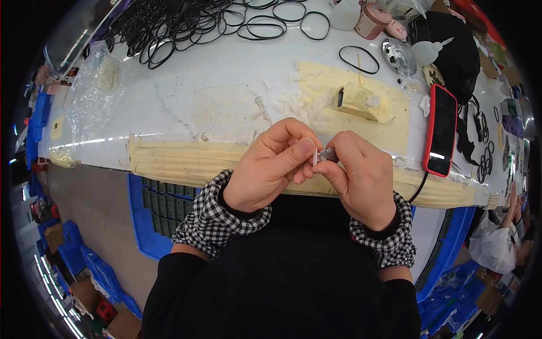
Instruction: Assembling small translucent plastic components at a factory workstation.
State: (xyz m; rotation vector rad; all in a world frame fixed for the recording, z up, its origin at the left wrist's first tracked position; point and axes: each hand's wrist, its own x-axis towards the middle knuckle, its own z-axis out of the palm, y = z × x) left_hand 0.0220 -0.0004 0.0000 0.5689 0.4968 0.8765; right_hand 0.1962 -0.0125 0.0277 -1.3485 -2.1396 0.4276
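Observation:
My left hand (271, 164) is closed in a pinch, with a small flat white piece (315, 156) between thumb and fingers. Facing it, my right hand (364, 178) is closed around a small grey piece (328, 155), its thumb and curled fingers hiding most of it. The two pieces meet or nearly meet; whether they are joined I cannot tell. Both hands are above the table's front edge, which is padded with beige tape (186, 158). Just beyond them lies a block wrapped in yellowish tape (361, 101), among torn white and cream scraps (282, 104).
Many thin black rubber rings (169, 22) are heaped at the far left. Crumpled clear plastic (96, 85) lies at the left. A phone in a red case (442, 130), a squeeze bottle (429, 52) and a pink tub (373, 21) occupy the right. A blue crate (148, 237) holds dark green pieces below.

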